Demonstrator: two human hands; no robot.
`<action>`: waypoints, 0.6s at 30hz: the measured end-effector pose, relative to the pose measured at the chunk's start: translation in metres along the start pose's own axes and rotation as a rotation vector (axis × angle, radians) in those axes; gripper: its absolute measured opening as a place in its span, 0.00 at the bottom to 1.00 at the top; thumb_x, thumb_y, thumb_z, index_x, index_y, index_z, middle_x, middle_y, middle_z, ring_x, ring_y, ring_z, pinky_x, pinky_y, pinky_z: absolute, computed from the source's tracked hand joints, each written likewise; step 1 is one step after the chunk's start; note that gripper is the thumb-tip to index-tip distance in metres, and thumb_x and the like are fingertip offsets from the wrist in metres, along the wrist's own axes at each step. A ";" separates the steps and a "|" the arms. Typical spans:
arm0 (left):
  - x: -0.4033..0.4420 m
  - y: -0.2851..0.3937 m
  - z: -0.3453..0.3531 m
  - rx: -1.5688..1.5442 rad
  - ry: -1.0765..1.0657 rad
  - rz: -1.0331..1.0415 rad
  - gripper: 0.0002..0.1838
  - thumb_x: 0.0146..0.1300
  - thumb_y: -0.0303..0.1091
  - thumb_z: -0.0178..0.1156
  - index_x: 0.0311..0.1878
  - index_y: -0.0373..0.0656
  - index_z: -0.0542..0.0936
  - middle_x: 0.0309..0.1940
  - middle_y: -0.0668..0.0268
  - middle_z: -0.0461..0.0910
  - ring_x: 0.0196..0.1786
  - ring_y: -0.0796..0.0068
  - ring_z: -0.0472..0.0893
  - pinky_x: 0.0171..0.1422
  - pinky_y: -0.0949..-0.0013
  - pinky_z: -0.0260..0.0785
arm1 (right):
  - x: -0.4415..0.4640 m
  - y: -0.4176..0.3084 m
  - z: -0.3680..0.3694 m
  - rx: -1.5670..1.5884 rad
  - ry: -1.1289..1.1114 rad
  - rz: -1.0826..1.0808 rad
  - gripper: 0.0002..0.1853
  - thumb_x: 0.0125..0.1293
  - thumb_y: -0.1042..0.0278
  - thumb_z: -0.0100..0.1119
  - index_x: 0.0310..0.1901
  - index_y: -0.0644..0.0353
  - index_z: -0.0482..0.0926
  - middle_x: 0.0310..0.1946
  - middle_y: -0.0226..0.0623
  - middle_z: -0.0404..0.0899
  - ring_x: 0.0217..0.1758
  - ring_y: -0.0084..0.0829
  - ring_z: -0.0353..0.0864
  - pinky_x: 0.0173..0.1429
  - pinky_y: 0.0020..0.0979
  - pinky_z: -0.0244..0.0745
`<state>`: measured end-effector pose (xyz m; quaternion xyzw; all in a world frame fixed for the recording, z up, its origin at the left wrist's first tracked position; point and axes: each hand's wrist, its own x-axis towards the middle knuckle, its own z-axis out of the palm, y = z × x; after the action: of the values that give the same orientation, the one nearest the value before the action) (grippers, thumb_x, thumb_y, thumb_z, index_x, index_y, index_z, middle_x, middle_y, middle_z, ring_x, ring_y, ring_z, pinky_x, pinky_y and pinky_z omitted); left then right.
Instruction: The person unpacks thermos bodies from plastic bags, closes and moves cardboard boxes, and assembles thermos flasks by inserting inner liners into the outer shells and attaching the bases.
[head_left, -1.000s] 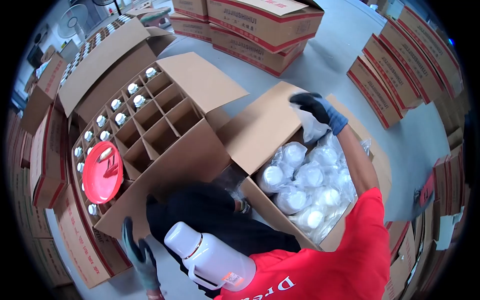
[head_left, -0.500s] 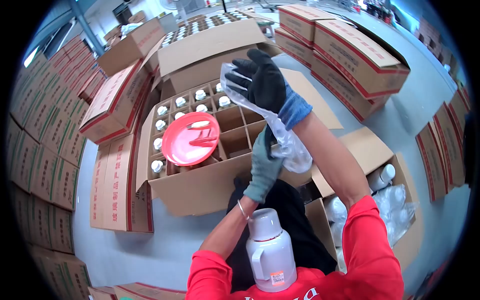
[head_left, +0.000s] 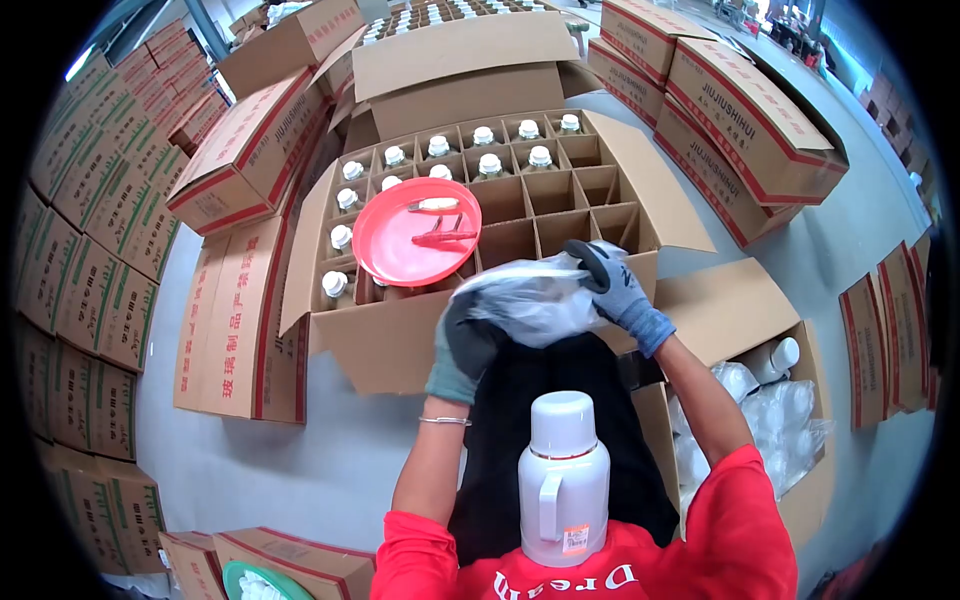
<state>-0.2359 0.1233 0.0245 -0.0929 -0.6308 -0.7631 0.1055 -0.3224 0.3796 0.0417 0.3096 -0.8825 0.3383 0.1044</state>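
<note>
My left hand [head_left: 465, 350], in a green-and-black glove, is closed on one end of a crumpled clear plastic bag [head_left: 538, 305]. At its other end, my right hand [head_left: 615, 290], in a blue-grey glove with dark fingertips, pinches the bag. The bag stretches between both hands above my lap, in front of the divided carton. A white vacuum flask [head_left: 563, 480] with a cup lid, a handle and an orange label stands upright against my body. Past my left hand, a red plastic dish [head_left: 385, 235] rests on the carton's dividers, holding a red-handled tool [head_left: 445, 237] and a small white item.
The open divided carton [head_left: 400, 345] holds several white-capped bottles [head_left: 340, 237] beside bare compartments. To the right, an open box [head_left: 800, 500] contains plastic-wrapped flasks. Stacked cartons stand left [head_left: 95, 300] and far right [head_left: 760, 130]. A green basin [head_left: 262, 580] sits at the lower left.
My right hand has come down from above the carton and now grips the bag. My left hand has moved left. The bag is now stretched level between them. The view has shifted slightly.
</note>
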 end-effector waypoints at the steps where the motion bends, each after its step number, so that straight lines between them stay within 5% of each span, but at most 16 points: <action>1: -0.009 -0.003 -0.008 -0.007 0.021 -0.007 0.18 0.59 0.22 0.61 0.54 0.37 0.76 0.51 0.60 0.81 0.52 0.67 0.81 0.59 0.64 0.74 | -0.010 0.004 -0.002 0.028 -0.013 0.084 0.34 0.51 0.74 0.64 0.64 0.57 0.70 0.55 0.45 0.77 0.58 0.46 0.76 0.63 0.40 0.72; 2: -0.019 -0.004 -0.015 -0.011 0.041 -0.018 0.19 0.57 0.21 0.62 0.54 0.37 0.76 0.51 0.61 0.81 0.53 0.67 0.80 0.60 0.64 0.74 | -0.018 0.005 0.000 -0.159 0.001 0.075 0.34 0.50 0.73 0.64 0.63 0.56 0.70 0.56 0.45 0.76 0.59 0.46 0.76 0.62 0.40 0.73; 4: -0.047 0.013 -0.011 0.623 0.041 0.273 0.16 0.61 0.29 0.63 0.52 0.36 0.79 0.46 0.61 0.82 0.49 0.67 0.81 0.58 0.62 0.74 | -0.033 0.000 0.008 -0.218 0.104 0.060 0.35 0.49 0.72 0.65 0.63 0.57 0.69 0.57 0.45 0.74 0.59 0.47 0.75 0.62 0.40 0.73; 7: -0.089 0.009 -0.031 0.847 -0.170 0.566 0.16 0.61 0.29 0.62 0.52 0.36 0.81 0.43 0.57 0.84 0.47 0.63 0.83 0.54 0.62 0.74 | -0.072 0.006 0.026 -0.033 0.121 0.269 0.36 0.48 0.71 0.66 0.63 0.59 0.68 0.58 0.47 0.73 0.59 0.49 0.73 0.63 0.40 0.71; 10: -0.149 -0.001 -0.036 0.302 -0.193 -0.273 0.22 0.57 0.29 0.63 0.56 0.36 0.79 0.43 0.54 0.83 0.46 0.58 0.83 0.49 0.60 0.73 | -0.120 -0.041 0.001 0.038 0.185 0.261 0.36 0.48 0.65 0.68 0.61 0.62 0.68 0.57 0.50 0.72 0.63 0.51 0.70 0.67 0.48 0.64; 12: -0.180 0.033 -0.024 0.564 -0.317 -0.207 0.23 0.57 0.30 0.62 0.58 0.36 0.79 0.43 0.52 0.82 0.44 0.55 0.83 0.47 0.59 0.73 | -0.178 -0.065 0.009 -0.241 0.368 0.124 0.26 0.48 0.68 0.65 0.52 0.61 0.72 0.53 0.49 0.73 0.60 0.52 0.70 0.68 0.52 0.61; 15: -0.191 0.096 0.015 0.532 -0.399 -0.154 0.24 0.57 0.35 0.61 0.57 0.38 0.80 0.37 0.56 0.81 0.40 0.56 0.79 0.51 0.57 0.71 | -0.231 -0.110 -0.008 -0.184 0.139 0.084 0.17 0.47 0.70 0.63 0.41 0.59 0.73 0.51 0.47 0.73 0.58 0.50 0.71 0.68 0.55 0.60; 18: -0.214 0.113 0.028 0.687 -0.576 0.288 0.22 0.55 0.39 0.63 0.54 0.44 0.82 0.32 0.62 0.76 0.39 0.59 0.76 0.53 0.55 0.70 | -0.263 -0.141 -0.012 -0.102 0.115 0.089 0.16 0.49 0.70 0.63 0.41 0.58 0.74 0.52 0.46 0.73 0.58 0.49 0.71 0.67 0.55 0.62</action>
<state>0.0017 0.1397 0.0771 -0.3472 -0.8310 -0.4310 0.0555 -0.0288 0.4313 0.0222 0.2442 -0.9041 0.3144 0.1553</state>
